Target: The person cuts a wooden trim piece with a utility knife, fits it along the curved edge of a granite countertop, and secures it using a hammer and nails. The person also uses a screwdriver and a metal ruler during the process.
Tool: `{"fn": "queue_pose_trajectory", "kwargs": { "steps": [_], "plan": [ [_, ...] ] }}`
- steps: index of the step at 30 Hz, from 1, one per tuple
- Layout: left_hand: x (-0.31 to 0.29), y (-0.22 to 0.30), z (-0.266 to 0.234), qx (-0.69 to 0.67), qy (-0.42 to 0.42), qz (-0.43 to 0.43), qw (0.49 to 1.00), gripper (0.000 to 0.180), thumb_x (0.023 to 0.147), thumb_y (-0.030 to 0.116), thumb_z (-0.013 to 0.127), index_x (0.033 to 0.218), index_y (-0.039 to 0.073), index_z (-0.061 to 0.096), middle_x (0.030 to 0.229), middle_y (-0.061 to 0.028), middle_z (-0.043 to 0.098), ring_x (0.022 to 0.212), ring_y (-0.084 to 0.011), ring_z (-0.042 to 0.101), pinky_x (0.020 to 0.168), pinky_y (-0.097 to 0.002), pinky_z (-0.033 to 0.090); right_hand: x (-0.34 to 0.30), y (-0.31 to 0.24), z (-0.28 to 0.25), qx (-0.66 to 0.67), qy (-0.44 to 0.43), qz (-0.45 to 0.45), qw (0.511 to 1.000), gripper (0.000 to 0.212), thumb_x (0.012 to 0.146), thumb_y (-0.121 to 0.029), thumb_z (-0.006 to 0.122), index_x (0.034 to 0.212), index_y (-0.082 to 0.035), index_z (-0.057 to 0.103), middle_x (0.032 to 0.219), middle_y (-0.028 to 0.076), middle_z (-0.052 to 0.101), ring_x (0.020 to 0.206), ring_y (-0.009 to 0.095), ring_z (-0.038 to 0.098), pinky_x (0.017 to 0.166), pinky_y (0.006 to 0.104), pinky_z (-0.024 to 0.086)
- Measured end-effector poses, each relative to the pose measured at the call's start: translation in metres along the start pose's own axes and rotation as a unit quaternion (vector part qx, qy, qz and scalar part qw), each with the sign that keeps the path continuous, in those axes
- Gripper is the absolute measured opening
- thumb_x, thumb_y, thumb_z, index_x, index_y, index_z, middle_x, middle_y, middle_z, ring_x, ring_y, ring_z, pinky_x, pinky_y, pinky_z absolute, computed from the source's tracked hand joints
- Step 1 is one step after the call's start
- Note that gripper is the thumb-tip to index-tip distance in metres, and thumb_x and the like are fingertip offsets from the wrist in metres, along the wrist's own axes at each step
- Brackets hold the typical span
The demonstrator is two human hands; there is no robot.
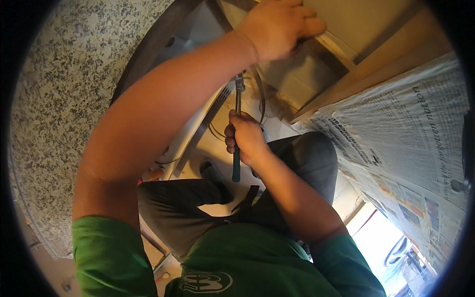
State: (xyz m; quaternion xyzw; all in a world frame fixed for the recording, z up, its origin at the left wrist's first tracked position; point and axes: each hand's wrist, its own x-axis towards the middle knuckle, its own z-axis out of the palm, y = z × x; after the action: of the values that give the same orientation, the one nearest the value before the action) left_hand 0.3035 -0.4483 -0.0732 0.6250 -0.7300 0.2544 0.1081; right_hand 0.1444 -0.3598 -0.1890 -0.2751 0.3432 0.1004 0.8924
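Note:
My right hand (246, 137) is wrapped around the shaft of a hammer (236, 168) with a teal grip and a metal neck. The hammer stands nearly upright in view, its metal head at the far end, below my left forearm. My left arm reaches across to the far side. There my left hand (279, 29) has its fingers curled beside a wooden strip (329, 55) against the tiled wall. What those fingers hold, if anything, is hidden behind the hand.
A speckled stone countertop (64, 74) with a dark curved edge fills the left. On the right stands a large panel covered with newspaper (401, 128), framed by a wooden edge (376, 74). A thin hose (262, 94) bends behind the hammer. My bent knees (307, 153) are close below.

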Motion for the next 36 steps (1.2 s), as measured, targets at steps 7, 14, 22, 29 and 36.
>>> {"fn": "queue_pose_trajectory", "kwargs": {
  "steps": [7, 14, 22, 29, 36],
  "plan": [
    [0.001, -0.028, -0.014, -0.038, 0.0, -0.062, 0.997, 0.027, 0.077, 0.013, 0.066, 0.103, 0.013, 0.059, 0.101, -0.0085, 0.063, 0.101, -0.0311, 0.058, 0.089, -0.0443, 0.041, 0.0, 0.002, 0.002, -0.017, 0.003, 0.004, 1.0, 0.019, 0.106, -0.033, 0.051, 0.097, -0.019, 0.044, 0.069, -0.001, 0.043, 0.055, 0.014, 0.042, 0.05, 0.0324, 0.037],
    [-0.041, -0.001, -0.042, -0.112, -0.06, -0.168, 0.978, 0.038, 0.073, 0.018, 0.073, 0.108, 0.01, 0.06, 0.095, -0.0114, 0.066, 0.096, -0.0341, 0.064, 0.084, -0.0478, 0.048, 0.0, -0.004, 0.001, 0.011, 0.015, 0.025, 1.0, 0.016, 0.104, -0.031, 0.054, 0.098, -0.018, 0.046, 0.071, 0.0, 0.045, 0.055, 0.013, 0.042, 0.05, 0.0308, 0.036],
    [-0.203, 0.096, -0.084, -0.419, -0.009, -0.583, 0.696, 0.03, 0.08, 0.012, 0.08, 0.105, 0.001, 0.068, 0.096, -0.0101, 0.074, 0.093, -0.0228, 0.072, 0.077, -0.0384, 0.055, 0.002, -0.007, -0.005, 0.024, 0.029, -0.084, 0.996, 0.016, 0.103, -0.027, 0.059, 0.096, -0.014, 0.053, 0.073, 0.0, 0.049, 0.061, 0.014, 0.048, 0.055, 0.0304, 0.04],
    [-0.285, 0.186, -0.075, -0.573, 0.07, -0.658, 0.483, 0.053, 0.092, 0.022, 0.078, 0.133, -0.003, 0.055, 0.138, -0.0171, 0.06, 0.123, -0.0231, 0.061, 0.105, -0.038, 0.049, 0.013, 0.035, 0.013, -0.053, -0.046, -0.165, 0.984, 0.026, 0.105, -0.032, 0.059, 0.1, -0.007, 0.065, 0.091, 0.001, 0.061, 0.09, 0.013, 0.056, 0.085, 0.0303, 0.043],
    [-0.301, 0.212, -0.083, -0.589, 0.087, -0.677, 0.433, 0.031, 0.091, 0.008, 0.074, 0.117, 0.0, 0.06, 0.096, -0.0063, 0.068, 0.083, -0.016, 0.065, 0.074, -0.0316, 0.054, 0.028, 0.08, 0.031, -0.321, -0.052, -0.121, 0.938, 0.049, 0.105, -0.049, 0.052, 0.101, -0.003, 0.067, 0.084, 0.012, 0.069, 0.068, 0.024, 0.064, 0.069, 0.0403, 0.054]
  ]
}}
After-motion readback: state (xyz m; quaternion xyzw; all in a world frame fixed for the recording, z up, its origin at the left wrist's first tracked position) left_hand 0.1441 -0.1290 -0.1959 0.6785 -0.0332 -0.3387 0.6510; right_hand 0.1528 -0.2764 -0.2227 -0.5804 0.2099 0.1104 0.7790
